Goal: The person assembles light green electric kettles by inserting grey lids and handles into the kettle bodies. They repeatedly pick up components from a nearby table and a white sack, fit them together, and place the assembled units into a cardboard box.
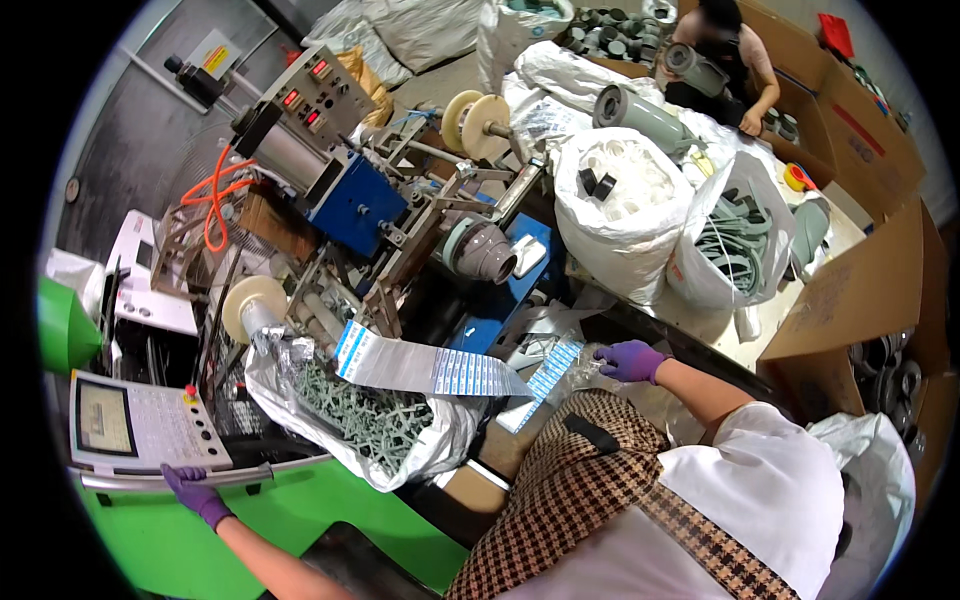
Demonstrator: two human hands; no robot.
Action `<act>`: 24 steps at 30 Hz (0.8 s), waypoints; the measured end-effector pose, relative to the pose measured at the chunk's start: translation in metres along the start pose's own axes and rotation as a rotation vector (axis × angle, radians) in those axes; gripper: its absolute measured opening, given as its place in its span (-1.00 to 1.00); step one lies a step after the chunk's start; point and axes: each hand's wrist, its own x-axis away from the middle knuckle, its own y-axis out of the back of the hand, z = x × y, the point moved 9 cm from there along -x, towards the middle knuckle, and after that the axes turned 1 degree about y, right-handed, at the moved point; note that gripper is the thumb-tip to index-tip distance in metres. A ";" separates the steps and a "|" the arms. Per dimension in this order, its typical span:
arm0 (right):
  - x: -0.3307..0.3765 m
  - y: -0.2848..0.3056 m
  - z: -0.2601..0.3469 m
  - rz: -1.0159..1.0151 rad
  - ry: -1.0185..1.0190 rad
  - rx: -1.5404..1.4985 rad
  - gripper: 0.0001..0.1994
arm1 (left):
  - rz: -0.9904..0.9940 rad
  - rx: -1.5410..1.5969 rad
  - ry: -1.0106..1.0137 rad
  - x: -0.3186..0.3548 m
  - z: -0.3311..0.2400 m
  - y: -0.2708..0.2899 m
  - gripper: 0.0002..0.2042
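Observation:
My left hand (192,490), in a purple glove, is closed around the metal handle bar (235,477) on the front of a green machine (330,510). My gloved right hand (632,362) is at the right, above some clear plastic film (585,375), with its fingers partly spread and nothing visible in them. To the left of that hand lies a strip of blue-and-white printed labels (470,372), with a blue-and-white sheet (548,380) near its end. Between my hands, a white sack (460,440) holds many grey-green plastic scraps (370,420).
A control panel with a screen (107,420) tops the green machine. Ahead stands a printing machine with a blue block (358,205), holding a grey cup-shaped part (482,250). Sacks of white parts (625,180) and grey-green strips (735,245) stand right. Another person (725,70) handles a grey part.

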 end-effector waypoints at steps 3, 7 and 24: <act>-0.002 -0.016 -0.018 0.113 -0.020 0.060 -0.58 | -0.148 -0.055 -0.086 0.027 -0.013 -0.045 -0.53; 0.005 -0.035 -0.027 0.223 0.068 0.020 -0.56 | -0.217 -0.058 -0.060 0.027 -0.016 -0.031 -0.56; 0.105 -0.208 -0.403 0.575 -0.677 -0.117 -0.68 | -0.388 -0.013 -0.042 0.191 -0.067 0.005 -0.54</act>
